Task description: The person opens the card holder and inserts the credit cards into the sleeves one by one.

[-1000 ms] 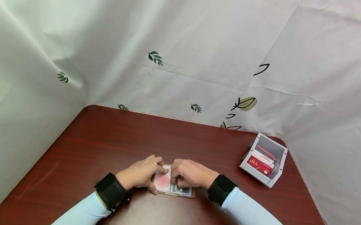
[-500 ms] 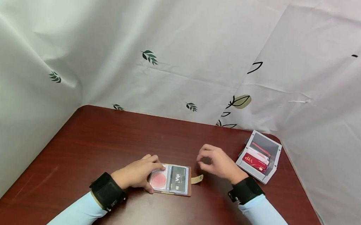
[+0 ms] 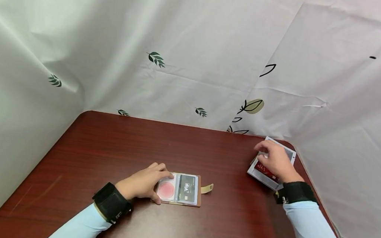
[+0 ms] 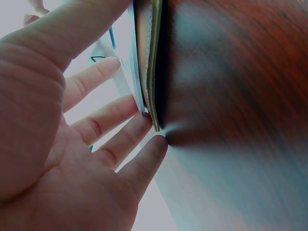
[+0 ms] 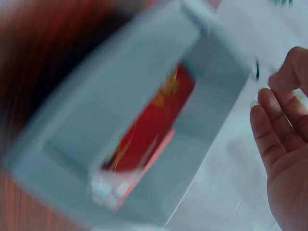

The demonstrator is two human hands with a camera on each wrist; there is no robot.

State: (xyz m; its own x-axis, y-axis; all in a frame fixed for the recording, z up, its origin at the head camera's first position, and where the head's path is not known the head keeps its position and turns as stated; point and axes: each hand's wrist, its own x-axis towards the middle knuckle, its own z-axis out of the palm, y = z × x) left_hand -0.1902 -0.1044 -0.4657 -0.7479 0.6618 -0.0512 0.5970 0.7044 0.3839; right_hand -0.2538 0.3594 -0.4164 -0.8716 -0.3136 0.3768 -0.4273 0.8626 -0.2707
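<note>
An open card holder [image 3: 199, 194] with clear sleeves lies on the table. Its left page shows a white insert with a pink disc [image 3: 166, 190]; on the right sits a dark card [image 3: 186, 188] marked "Vip". My left hand [image 3: 143, 182] holds the holder's left side, thumb at the near corner, index finger on the far edge. At the right, my right hand [image 3: 277, 161] hovers over a grey box [image 5: 110, 82], holding nothing, fingers loosely bent. Inside that box stand a red VIP card [image 5: 154, 125] and other cards, partly covered by the hand in the head view.
A beige snap strap [image 3: 207, 188] sticks out from the holder's right edge. The box stands near the far right corner of the brown table [image 3: 135, 140]. Pale curtains [image 3: 183, 40] enclose the table behind and at both sides.
My right hand has left the card holder's right page and moved right and away to the grey box, uncovering the dark card and strap. The left hand has stayed on the holder.
</note>
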